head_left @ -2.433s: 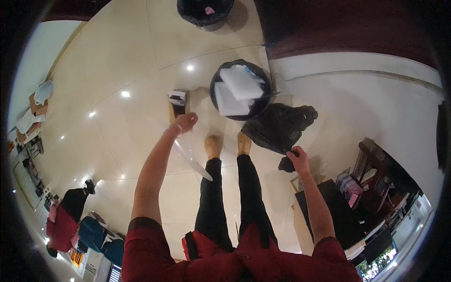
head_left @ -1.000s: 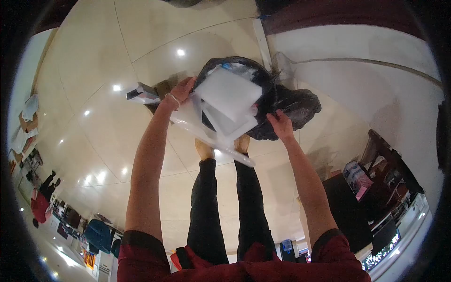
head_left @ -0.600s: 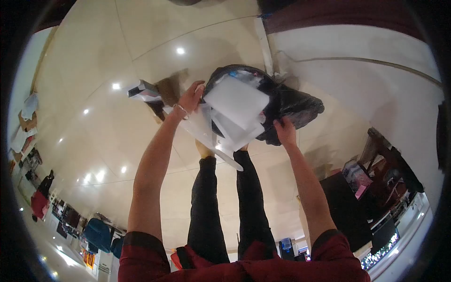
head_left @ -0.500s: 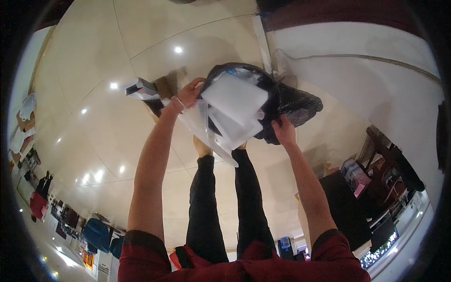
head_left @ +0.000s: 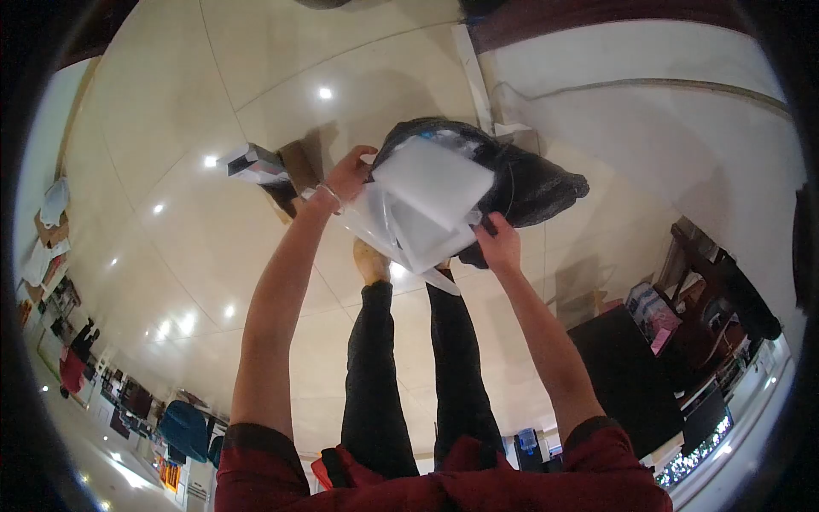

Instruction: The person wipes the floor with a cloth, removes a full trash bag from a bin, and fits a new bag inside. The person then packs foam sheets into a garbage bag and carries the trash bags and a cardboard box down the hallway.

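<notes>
A black garbage bag (head_left: 543,186) with its mouth spread sits below me in the middle of the head view. White foam-like sheets (head_left: 433,182) fill its mouth, and a translucent plastic sheet (head_left: 373,220) hangs over the near left edge. My left hand (head_left: 347,177), a pale band at its wrist, has its fingers closed at the bag's left rim. On the near right edge, my right hand (head_left: 502,245) pinches the black plastic beside the white sheets. What lies deeper in the bag is hidden.
Cardboard and printed boxes (head_left: 256,164) stand on the tiled floor left of the bag. A white wall with a cable (head_left: 631,83) rises at the right. A dark table (head_left: 623,380) with a monitor is at lower right; a blue chair (head_left: 183,429) and a distant person are lower left.
My right hand has moved left and slightly down along the bag's edge. The bag's right side looks fuller and more spread. The white sheets have shifted slightly right.
</notes>
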`<state>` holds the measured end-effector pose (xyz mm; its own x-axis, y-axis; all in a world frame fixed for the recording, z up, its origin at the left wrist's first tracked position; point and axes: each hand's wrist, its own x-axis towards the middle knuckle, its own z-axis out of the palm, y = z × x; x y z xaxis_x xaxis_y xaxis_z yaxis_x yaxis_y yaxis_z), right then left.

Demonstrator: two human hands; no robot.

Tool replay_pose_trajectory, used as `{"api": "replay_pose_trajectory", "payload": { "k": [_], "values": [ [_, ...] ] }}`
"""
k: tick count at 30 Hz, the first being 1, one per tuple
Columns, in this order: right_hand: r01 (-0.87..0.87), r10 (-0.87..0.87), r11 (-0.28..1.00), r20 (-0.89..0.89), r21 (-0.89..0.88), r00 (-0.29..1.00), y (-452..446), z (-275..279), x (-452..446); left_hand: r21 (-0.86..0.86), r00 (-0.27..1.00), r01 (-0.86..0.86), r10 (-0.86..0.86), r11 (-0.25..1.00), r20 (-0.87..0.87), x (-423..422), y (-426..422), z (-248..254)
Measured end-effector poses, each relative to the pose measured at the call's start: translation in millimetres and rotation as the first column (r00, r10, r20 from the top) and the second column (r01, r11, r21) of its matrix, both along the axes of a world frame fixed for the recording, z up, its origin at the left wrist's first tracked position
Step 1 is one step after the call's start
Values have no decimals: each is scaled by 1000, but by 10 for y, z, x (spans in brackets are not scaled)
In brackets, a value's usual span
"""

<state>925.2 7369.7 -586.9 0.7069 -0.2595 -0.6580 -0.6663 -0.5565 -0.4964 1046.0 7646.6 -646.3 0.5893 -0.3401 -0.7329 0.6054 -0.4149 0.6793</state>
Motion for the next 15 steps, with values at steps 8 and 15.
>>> {"api": "replay_pose_trajectory", "payload": {
  "k": [8, 15],
  "values": [
    [472, -461, 775, -135, 420, 877, -195, 72, -320, 81, 960, 110, -127, 991, 250, -246, 160, -514],
    [350, -350, 920, -31, 178, 936, -507, -120, -734, 316, 860, 323, -416, 892, 296, -680, -235, -203]
  ]
}}
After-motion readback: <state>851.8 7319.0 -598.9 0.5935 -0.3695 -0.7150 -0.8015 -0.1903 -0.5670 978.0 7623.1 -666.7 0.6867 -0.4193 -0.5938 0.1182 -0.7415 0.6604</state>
